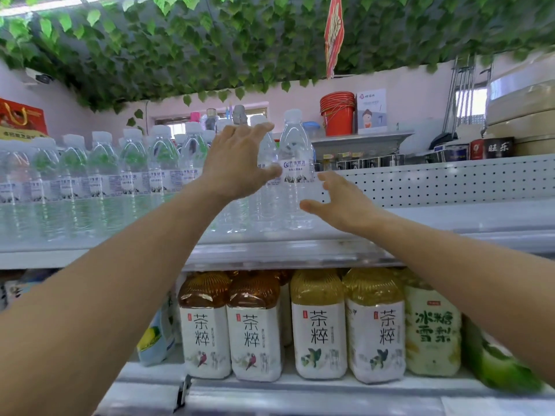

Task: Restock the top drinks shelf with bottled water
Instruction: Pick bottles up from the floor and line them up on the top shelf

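Both hands open: left hand spread at the row, right hand just beside the end bottle on the top shelf. One clumsy nudge could topple it and its neighbours.

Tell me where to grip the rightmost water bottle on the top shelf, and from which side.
I'd grip the rightmost water bottle at its labelled middle, from the right: it stands upright, other bottles crowd its left, and bare shelf lies on its right.

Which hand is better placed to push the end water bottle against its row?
Probably the right hand: it hangs open beside the end water bottle, on its free side. The left hand is spread in front of the neighbouring bottle.
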